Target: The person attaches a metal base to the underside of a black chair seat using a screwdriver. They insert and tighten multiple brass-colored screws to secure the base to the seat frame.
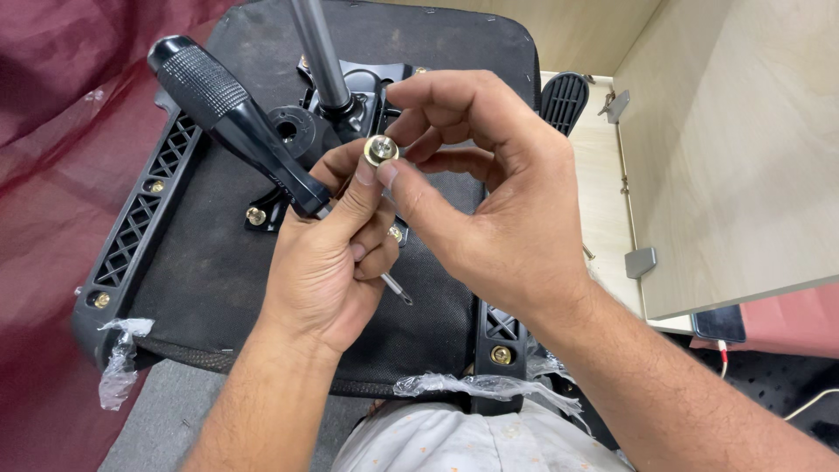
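My left hand (328, 253) grips a screwdriver (229, 116) with a black ribbed handle; its metal tip (398, 290) pokes out below the palm. Between my left thumb and my right hand's (489, 201) thumb and fingertips sits a small brass-coloured bolt with a washer (381, 150), head toward me. Both hands hover over the underside of an upturned black office chair seat (210, 253).
A metal gas-lift column (320, 54) rises from the black mechanism plate (293, 131). Black armrest brackets (140, 218) with brass bolts (501, 354) flank the seat. Torn plastic wrap (472, 386) hangs at the front edge. Wooden panels (734, 149) stand right, maroon cloth (44, 175) left.
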